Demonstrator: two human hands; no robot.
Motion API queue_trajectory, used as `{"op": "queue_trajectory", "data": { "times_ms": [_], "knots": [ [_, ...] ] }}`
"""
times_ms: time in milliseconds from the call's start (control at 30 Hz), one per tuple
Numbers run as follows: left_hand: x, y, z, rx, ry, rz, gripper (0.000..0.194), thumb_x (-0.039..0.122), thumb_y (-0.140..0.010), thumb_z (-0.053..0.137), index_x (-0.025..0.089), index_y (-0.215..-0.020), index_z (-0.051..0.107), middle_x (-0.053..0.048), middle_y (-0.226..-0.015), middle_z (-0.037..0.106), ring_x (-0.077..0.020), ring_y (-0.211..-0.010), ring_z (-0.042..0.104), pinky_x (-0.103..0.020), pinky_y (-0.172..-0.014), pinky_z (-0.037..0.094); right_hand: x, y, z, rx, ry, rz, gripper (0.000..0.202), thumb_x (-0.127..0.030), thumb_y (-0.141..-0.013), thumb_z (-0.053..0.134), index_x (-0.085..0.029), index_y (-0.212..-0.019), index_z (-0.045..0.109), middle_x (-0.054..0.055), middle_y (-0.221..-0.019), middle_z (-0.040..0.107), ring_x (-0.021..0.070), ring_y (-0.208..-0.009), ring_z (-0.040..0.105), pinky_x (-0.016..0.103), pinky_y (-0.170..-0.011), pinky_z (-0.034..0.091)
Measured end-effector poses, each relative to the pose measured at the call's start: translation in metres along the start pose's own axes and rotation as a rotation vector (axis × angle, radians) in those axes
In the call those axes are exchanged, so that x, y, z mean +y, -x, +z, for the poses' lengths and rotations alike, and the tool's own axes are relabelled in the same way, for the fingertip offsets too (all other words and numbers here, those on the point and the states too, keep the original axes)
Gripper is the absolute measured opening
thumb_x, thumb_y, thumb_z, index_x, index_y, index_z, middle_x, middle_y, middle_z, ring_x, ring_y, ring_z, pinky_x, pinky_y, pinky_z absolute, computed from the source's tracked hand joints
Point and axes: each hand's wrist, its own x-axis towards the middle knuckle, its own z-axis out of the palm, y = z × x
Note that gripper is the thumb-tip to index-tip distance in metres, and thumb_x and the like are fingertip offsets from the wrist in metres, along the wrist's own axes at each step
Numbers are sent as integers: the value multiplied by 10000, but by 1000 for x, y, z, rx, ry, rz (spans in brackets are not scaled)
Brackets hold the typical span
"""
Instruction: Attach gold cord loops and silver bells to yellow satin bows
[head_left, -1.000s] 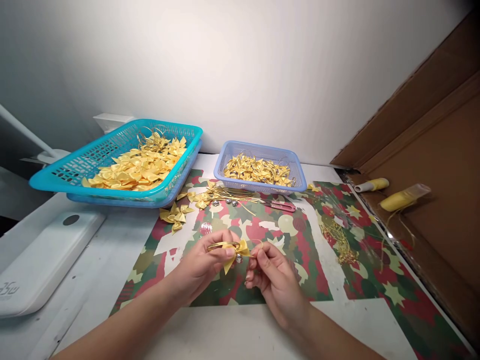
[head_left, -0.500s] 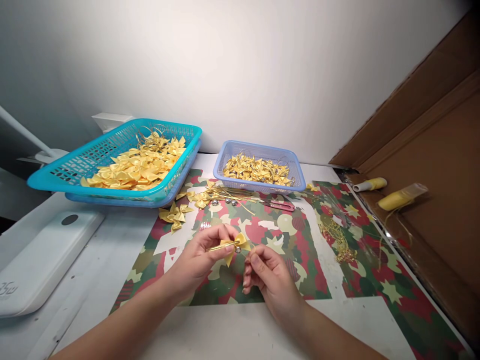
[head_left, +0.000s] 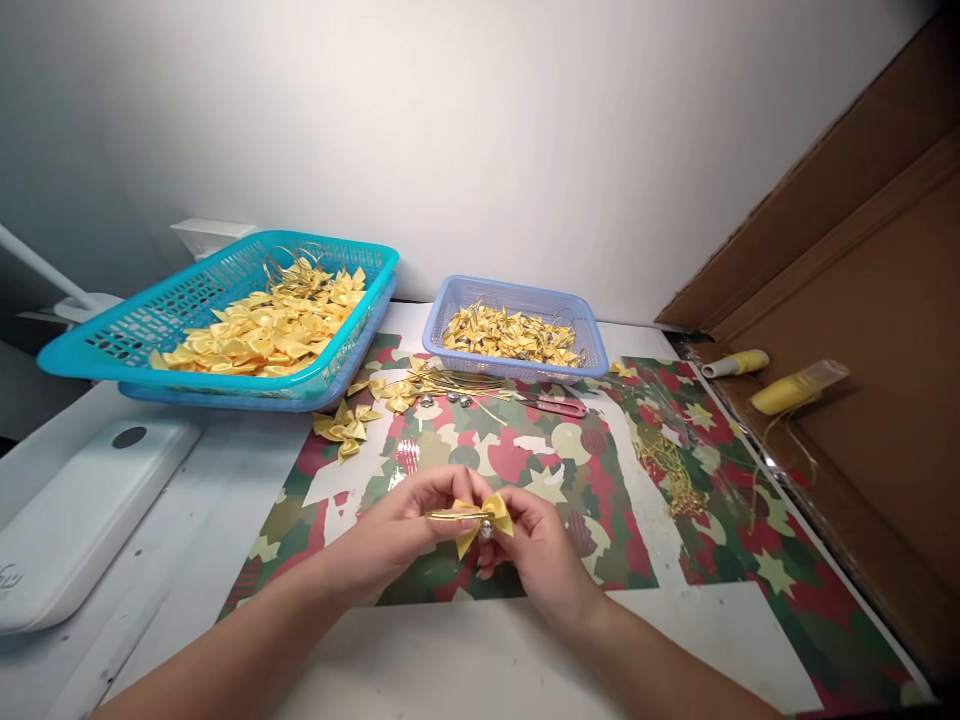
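We are holding a yellow bow (head_left: 500, 510), with a gold wire loop (head_left: 450, 516) seen nearly edge-on across it and a silver bell (head_left: 486, 530) just below its middle. As we are judging it, the bow could be twisting or slipping along the loop if our grip is loosening, and the bell could be ending up crooked if our fingers are crowding it. Pulling too hard could be creasing the ribbon.

The bow is sitting between our hands, above the table. Our left hand (head_left: 416, 512) is gripping loop and bow between thumb and fingers. Our right hand (head_left: 546, 555) is meeting the bow's right side with curled fingers; its fingertips are partly hiding behind the ribbon, so we cannot tell whether they are pinching anything.

Beneath, a patterned sheet (head_left: 517, 455) is covering part of the table. Beyond our hands, loose bows (head_left: 346, 427), spare bells (head_left: 452, 398) and a pink-handled tool (head_left: 566, 408) are lying near a lavender basket (head_left: 596, 370). Farther left, a turquoise basket (head_left: 296, 381) is holding more bows.
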Motion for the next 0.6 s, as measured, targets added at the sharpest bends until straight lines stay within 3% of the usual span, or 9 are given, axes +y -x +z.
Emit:
{"op": "queue_trajectory", "data": {
  "times_ms": [200,267,367,467,600],
  "knots": [
    [-2,3,1,-138,-123,-137,199,320,-795,688,171,-720,579,-35,-806,622,-128,-663,514,-267,-626,413,-4,-4,-1,118,78,-41,360,-495,-700,746,-168,-641,606,-62,-483,519,56,-391,446,178,-378,365],
    [-3,5,3,-196,-115,-138,208,321,-788,693,172,-698,579,-50,-827,645,-149,-702,536,-284,-651,415,-8,-7,-4,161,38,-17,362,-492,-656,777,-164,-661,623,-56,-516,553,66,-414,500,183,-401,417],
    [-3,8,6,-251,-84,-133,182,295,-783,699,169,-694,602,-53,-803,655,-163,-724,554,-281,-650,407,-18,-13,-13,221,-123,-8,358,-449,-619,820,-154,-723,646,-5,-695,664,114,-633,654,221,-607,544],
    [-2,8,8,-225,-48,-131,208,289,-770,715,163,-661,591,-41,-760,638,-145,-689,528,-260,-623,383,-33,-16,-25,171,-354,-5,271,-340,-672,811,-158,-771,636,35,-846,702,145,-828,683,267,-783,552],
    [-5,6,7,-209,-18,-149,253,317,-747,733,160,-629,573,-42,-735,628,-137,-655,501,-249,-587,360,-54,-14,-41,28,-576,15,146,-199,-766,722,-182,-735,580,-54,-645,548,79,-635,574,240,-737,544]
  ]
}}
